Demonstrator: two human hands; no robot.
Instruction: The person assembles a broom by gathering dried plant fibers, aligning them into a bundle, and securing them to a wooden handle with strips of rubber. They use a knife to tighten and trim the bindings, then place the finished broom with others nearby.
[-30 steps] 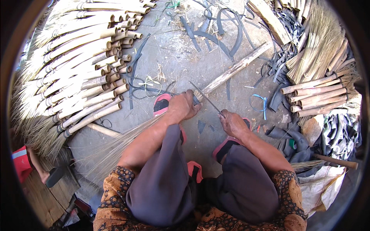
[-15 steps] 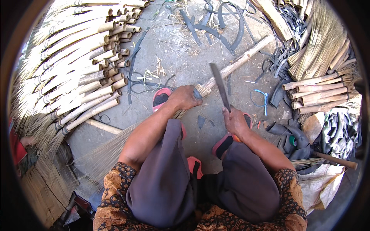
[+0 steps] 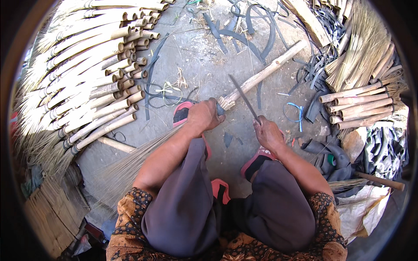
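My left hand point(image 3: 203, 116) is closed around a bundle of thin, stiff broom bristles point(image 3: 146, 157), which fan out toward the lower left past my forearm. A dark rubber band point(image 3: 219, 108) circles the bundle beside my fingers, and the cut ends point(image 3: 227, 103) stick out beyond it. Those ends lie against the near end of a pale wooden pole point(image 3: 267, 71) on the floor. In my right hand point(image 3: 268, 134) is a long-bladed knife point(image 3: 244, 96), its blade pointing up and left across the pole without clearly touching the bristles. My fingers hide its handle.
Finished brooms with bamboo handles point(image 3: 109, 65) are piled on the left. On the right lie more bamboo handles point(image 3: 363, 104), loose bristles point(image 3: 359, 43) and dark rubber strips point(image 3: 333, 163). Rubber scraps point(image 3: 237, 32) litter the far floor. A wooden board point(image 3: 56, 213) sits at lower left.
The knife blade has swung left and turned more edge-on. My left hand and the bundle have shifted slightly left and down. Another person's hand and red sleeve have mostly left the left edge.
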